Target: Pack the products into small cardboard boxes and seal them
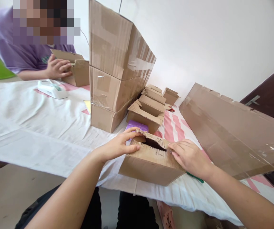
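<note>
A small cardboard box stands at the table's near edge, its top flaps partly folded in with a dark gap between their torn edges. My left hand grips the left end of the box top, thumb on the near flap and fingers over the far one. At the right end, my right hand holds the flap edge with bent fingers; some fingertips are hidden. Just behind the box lies a purple packet. A green item pokes out beneath my right hand.
Stacked taped cartons form a tall wall left of centre. Open cardboard boxes line up behind my box. A large cardboard panel stands on the right. Across the table, a person in purple handles another box, near a white device.
</note>
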{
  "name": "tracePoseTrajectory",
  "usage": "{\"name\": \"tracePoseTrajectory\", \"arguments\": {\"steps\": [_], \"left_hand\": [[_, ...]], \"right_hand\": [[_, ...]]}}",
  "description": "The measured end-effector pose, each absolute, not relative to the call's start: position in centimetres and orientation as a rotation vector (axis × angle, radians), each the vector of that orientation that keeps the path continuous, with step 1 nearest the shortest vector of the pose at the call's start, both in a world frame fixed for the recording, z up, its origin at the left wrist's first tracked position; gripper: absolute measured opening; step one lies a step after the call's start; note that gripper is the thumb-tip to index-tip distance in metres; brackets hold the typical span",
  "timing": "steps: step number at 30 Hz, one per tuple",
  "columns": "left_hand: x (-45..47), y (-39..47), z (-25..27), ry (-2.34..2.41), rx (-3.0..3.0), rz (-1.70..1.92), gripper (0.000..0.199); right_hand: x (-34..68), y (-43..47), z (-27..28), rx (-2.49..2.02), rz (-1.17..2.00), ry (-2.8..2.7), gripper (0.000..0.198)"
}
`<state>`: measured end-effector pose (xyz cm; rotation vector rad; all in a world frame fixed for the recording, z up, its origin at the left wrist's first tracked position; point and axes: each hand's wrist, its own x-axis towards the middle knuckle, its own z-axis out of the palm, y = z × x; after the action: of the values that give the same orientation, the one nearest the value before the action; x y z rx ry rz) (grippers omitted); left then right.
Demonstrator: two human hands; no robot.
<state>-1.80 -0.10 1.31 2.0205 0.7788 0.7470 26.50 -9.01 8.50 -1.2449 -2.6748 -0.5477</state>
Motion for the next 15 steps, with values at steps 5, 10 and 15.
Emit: {"name": "tracePoseTrajectory", "arguments": {"steps": [5, 10, 15], "left_hand": [[-1.74, -0.10, 1.47, 0.743, 2.030, 0.778, 0.050], [-1.75, -0.15, 1.62, 0.680, 2.053, 0.796, 0.042], [-1.83, -0.24, 1.71, 0.658, 2.074, 0.800, 0.038]], "right_hand": [[26.55, -8.78, 8.44, -1.077, -0.661, -2.734, 0.022], [26.92, -8.38, 8.34, -0.878, -0.750, -2.792, 0.021], [26.99, -8.00, 8.48, -0.771, -0.827, -2.840, 0.024]]}}
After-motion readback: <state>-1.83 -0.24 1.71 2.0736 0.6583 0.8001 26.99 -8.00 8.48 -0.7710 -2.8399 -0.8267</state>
